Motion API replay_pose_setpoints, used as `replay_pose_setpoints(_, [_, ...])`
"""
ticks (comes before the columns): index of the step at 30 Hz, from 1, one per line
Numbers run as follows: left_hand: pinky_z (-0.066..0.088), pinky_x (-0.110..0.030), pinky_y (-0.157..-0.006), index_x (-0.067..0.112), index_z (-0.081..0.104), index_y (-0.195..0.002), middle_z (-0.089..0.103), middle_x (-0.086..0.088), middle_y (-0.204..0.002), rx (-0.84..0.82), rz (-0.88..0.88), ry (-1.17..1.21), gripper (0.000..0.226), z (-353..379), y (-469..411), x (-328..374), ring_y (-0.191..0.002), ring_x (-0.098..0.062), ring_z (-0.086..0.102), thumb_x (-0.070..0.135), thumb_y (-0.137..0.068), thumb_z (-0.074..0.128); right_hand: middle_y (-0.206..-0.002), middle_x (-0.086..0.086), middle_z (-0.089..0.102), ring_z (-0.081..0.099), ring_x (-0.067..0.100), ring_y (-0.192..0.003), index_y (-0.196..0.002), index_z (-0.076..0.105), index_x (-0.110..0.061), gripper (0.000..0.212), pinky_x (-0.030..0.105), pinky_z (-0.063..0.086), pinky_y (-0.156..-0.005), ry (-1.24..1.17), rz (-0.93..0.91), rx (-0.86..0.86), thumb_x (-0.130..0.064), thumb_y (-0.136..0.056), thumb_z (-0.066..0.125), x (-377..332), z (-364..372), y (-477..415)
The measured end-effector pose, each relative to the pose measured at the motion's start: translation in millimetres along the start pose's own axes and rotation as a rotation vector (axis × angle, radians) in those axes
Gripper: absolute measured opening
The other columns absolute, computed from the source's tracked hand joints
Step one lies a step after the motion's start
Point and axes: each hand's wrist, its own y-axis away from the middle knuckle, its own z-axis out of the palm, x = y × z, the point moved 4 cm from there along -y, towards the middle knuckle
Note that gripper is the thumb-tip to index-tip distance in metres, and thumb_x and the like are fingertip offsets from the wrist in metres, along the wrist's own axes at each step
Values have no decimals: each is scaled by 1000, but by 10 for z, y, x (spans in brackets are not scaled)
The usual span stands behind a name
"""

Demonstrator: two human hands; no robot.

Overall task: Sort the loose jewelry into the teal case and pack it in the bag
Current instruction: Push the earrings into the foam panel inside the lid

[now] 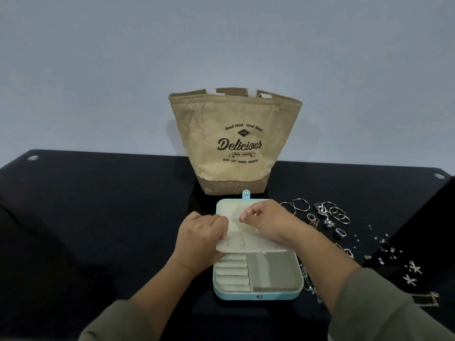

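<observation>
Black desk carries the open teal jewelry case before a tan burlap bag; left hand grips its cream slotted flap; right hand, fingers curled, perhaps pinches it; loose silver rings lie right.

Open teal case, left hand gripping its pale flap, right hand above, tan bag behind

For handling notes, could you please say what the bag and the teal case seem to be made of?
Bag: probably jute-like woven fabric, matte tan, coarse weave showing. Teal case: smooth shell, perhaps faux leather, slightly glossy rim; pale lining looks velvety, matte.
</observation>
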Motion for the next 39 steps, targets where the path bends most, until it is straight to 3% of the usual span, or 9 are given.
replay_pose_setpoints(7, [21, -26, -52, 17, 47, -63, 40, 8, -51, -26, -17, 39, 29, 9, -2, 1, -43, -12, 33, 20, -58, 76, -66, -11, 55, 42, 7, -53, -88, 76, -23, 17, 19, 35, -50, 39, 59, -31, -33, -89, 63, 37, 99, 16])
replay_pose_setpoints(13, [23, -26, -51, 18, 47, -64, 42, 9, -52, -40, -40, 38, 23, 27, 25, -12, -44, -12, 34, 25, -65, 68, -78, -2, 61, 49, 13, -67, -88, 76, -21, 15, 23, 42, -65, 6, 79, -61, -29, -89, 64, 56, 92, 16])
replay_pose_setpoints(19, [26, -28, -48, 17, 46, -63, 40, 8, -51, -33, -40, 32, 20, 24, 18, -3, -43, -12, 34, 26, -67, 63, -78, -3, 62, 49, 11, -66, -87, 76, -21, 15, 21, 42, -62, 27, 69, -60, -31, -88, 66, 61, 111, 10])
replay_pose_setpoints(27, [25, -27, -50, 17, 46, -63, 39, 8, -52, -27, -41, 24, 16, 28, 25, -9, -44, -12, 33, 26, -68, 59, -98, 5, 72, 56, 13, -78, -86, 76, -20, 14, 29, 50, -81, 15, 65, -68, -31, -88, 68, 76, 100, 0])
replay_pose_setpoints(39, [27, -29, -48, 16, 47, -62, 40, 8, -51, -18, -37, 37, 17, 11, 11, 2, -43, -12, 33, 29, -72, 53, -96, 5, 70, 55, 12, -78, -91, 72, -18, 14, 29, 49, -77, 87, 6, -84, -29, -89, 65, 84, 86, -19])
